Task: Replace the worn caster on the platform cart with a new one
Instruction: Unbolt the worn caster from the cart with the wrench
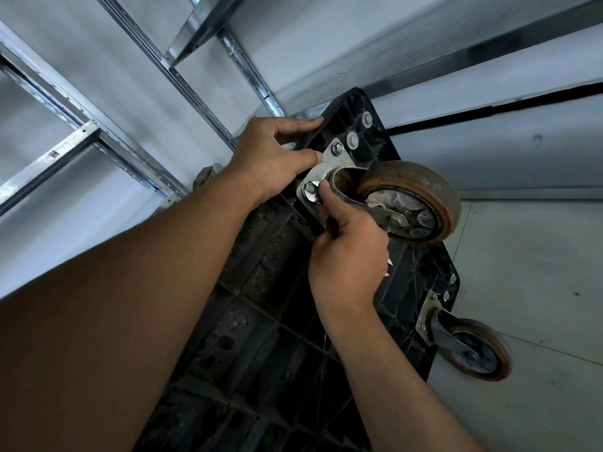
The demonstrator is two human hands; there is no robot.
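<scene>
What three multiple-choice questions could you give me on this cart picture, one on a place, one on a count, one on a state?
1. Where is the wrench head? A on a wheel axle; B on a nut of the caster plate; C on the floor.
2. How many wheels show? A one; B two; C four.
3. What does the left hand do? A hangs free; B grips the cart edge; C holds a hammer.
Answers: B, its jaws sit round the nut; B, near caster and far caster; B, fingers curl over the rim.
</scene>
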